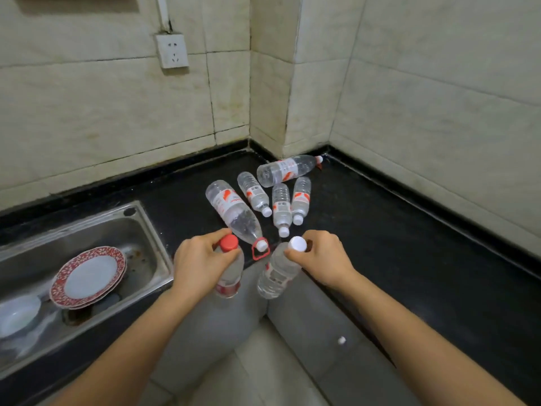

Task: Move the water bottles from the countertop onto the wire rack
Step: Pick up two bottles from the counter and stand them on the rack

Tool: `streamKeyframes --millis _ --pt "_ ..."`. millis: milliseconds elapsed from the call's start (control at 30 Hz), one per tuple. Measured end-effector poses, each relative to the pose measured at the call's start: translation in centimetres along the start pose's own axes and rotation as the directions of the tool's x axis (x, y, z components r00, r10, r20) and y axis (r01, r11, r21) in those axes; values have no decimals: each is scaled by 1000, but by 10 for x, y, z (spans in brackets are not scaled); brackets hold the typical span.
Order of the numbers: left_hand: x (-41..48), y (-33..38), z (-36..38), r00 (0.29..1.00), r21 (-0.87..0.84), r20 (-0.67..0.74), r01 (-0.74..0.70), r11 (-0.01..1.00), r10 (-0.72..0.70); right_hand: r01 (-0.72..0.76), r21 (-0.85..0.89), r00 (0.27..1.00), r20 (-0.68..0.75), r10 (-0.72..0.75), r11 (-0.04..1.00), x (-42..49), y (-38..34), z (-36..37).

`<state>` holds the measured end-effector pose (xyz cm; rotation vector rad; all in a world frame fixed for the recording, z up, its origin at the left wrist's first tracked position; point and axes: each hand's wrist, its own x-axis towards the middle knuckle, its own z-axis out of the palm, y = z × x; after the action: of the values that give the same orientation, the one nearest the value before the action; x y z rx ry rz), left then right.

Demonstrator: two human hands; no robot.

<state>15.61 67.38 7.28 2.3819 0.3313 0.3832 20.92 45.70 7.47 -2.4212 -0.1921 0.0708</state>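
Fingers (pixel 205 241) clasp red-capped bottle (pixel 231 278), left grip (pixel 199 262); white-capped bottle (pixel 276 276), right grip (pixel 325 256).

A shiny metal sink (pixel 155 241) sits on the left. Inside it lie plates with red patterned rims (pixel 90 276), stacked one on another. Just beside them, at the left edge, is a white bowl (pixel 17 315). Pale tiled walls (pixel 87 98) meet in a corner at the back. A white wall socket (pixel 172 51) is on the left wall, and a white strip (pixel 162 10) runs up from it. Low down is a small white bit (pixel 341 340), too small to tell.
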Motion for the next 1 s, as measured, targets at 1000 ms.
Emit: streamKeyframes --millis 1000 --pt "-498 476 180 407 -818 463 -147 556 788 -530 188 439 -773 457 827 -631 253 -391"
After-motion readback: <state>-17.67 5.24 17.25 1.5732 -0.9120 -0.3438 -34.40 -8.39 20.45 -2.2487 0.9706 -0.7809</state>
